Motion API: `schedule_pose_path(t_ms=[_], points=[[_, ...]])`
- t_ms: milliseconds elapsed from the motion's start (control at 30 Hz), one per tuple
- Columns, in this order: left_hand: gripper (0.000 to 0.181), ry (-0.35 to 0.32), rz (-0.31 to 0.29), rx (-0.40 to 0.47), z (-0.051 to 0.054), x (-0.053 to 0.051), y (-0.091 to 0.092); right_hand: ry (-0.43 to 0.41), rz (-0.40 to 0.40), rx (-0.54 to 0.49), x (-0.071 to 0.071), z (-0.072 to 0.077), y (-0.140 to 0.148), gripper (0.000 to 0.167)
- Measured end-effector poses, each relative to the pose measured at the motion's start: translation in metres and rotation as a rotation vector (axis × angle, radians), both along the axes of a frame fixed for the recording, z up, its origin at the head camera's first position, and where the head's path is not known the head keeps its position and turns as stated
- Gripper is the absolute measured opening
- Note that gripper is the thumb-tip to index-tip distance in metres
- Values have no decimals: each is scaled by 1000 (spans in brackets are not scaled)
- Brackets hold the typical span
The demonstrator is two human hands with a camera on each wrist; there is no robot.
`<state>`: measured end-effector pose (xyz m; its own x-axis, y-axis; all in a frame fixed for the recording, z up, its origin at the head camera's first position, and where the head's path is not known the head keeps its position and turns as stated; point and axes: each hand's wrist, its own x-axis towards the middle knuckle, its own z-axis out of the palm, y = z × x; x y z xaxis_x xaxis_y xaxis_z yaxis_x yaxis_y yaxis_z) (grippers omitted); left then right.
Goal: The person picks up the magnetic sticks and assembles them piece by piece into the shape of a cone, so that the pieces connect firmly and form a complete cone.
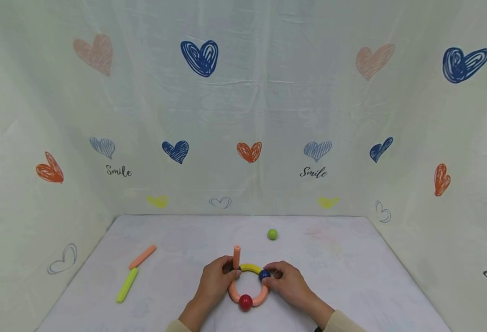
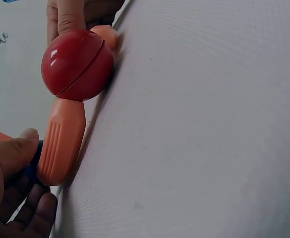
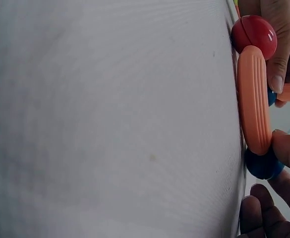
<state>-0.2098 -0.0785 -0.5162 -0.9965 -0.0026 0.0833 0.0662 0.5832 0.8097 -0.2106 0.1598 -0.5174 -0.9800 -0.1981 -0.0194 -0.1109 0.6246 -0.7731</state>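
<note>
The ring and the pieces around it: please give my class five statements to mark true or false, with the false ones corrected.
1. The red ball sits between two orange curves. True.
2. The green ball is part of the ring. False: the green ball lies apart, beyond the ring.
3. The right hand's grip holds a blue ball. True.
4. The yellow curve is on the side of the ring nearest the person. False: the yellow curve is on the far side.
5. An orange stick stands upright at the left hand's grip. True.
</note>
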Motion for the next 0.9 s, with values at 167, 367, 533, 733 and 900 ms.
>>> schedule_pose_path(t_ms=[167, 367, 533, 733, 900], points=[[42, 13, 25, 1, -2, 6, -2, -3, 0, -12, 0, -1, -1, 37], [37, -24, -15, -9, 2, 17, -5, 0, -9, -10, 1, -1, 0, 37], [45, -84, -179, -11, 0, 29, -6, 15, -25, -12, 2, -2, 0, 37], [41, -90, -268, -34, -2, 36, -9, 29, -47, -14, 5, 0, -1, 36], [29, -85, -260, -71, 0, 34, -17, 38, 2, 3, 9, 2, -1, 36]])
